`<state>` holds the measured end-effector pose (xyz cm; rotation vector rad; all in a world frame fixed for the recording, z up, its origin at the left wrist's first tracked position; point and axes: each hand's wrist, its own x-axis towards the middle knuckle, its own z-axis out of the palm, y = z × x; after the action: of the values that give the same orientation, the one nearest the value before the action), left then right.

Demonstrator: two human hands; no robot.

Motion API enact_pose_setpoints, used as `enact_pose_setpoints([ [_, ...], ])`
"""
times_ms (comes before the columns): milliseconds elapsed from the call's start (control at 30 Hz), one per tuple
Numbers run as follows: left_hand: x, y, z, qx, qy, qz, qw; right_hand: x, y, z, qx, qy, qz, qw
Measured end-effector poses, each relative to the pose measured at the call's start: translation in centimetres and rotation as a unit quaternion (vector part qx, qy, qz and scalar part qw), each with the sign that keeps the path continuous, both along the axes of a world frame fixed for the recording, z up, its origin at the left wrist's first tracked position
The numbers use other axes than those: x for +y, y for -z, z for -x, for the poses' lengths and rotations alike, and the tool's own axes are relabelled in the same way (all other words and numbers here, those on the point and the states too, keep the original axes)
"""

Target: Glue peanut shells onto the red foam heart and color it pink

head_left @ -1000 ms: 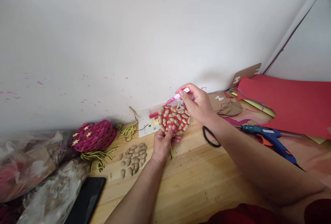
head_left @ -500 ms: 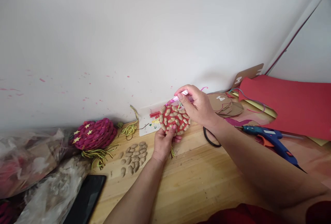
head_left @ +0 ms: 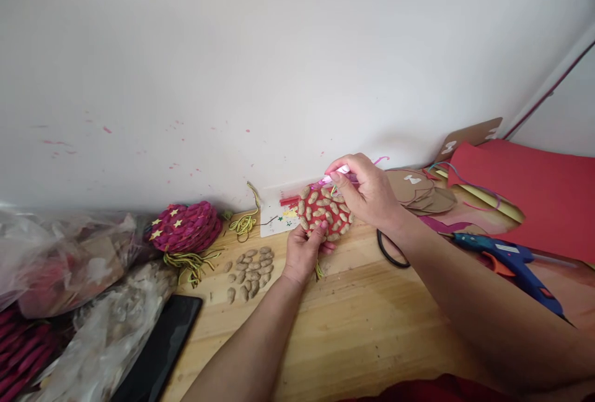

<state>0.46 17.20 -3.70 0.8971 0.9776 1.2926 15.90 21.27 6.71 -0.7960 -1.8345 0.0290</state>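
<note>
My left hand (head_left: 303, 251) grips the lower edge of a red disc covered with peanut shells (head_left: 323, 211), holding it upright above the wooden table (head_left: 362, 321). Yellow-green threads hang from under the disc. My right hand (head_left: 369, 192) is closed on a thin pink stick (head_left: 335, 173) at the disc's upper right edge, its fingers pinched over the shells there. A loose group of peanut shells (head_left: 248, 270) lies on the table just left of my left hand.
A magenta woven dome with gold stars (head_left: 185, 227) sits at left, with plastic bags (head_left: 69, 284) and a black phone (head_left: 162, 343) in front of it. A blue glue gun (head_left: 511, 261), a black ring (head_left: 390, 250), brown card cut-outs (head_left: 418, 190) and red sheets (head_left: 534, 194) lie at right.
The view has shifted, so everything sits a little to the right and lower. My right hand has come down closer onto the disc's top edge; my left hand keeps its hold.
</note>
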Motion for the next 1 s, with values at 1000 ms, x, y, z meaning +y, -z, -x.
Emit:
enact_pose_setpoints([
  [1000,0.11,0.22,0.18,0.01,0.008,0.007,1.0,0.11,0.22,-0.05,-0.028,0.017,-0.009,0.999],
])
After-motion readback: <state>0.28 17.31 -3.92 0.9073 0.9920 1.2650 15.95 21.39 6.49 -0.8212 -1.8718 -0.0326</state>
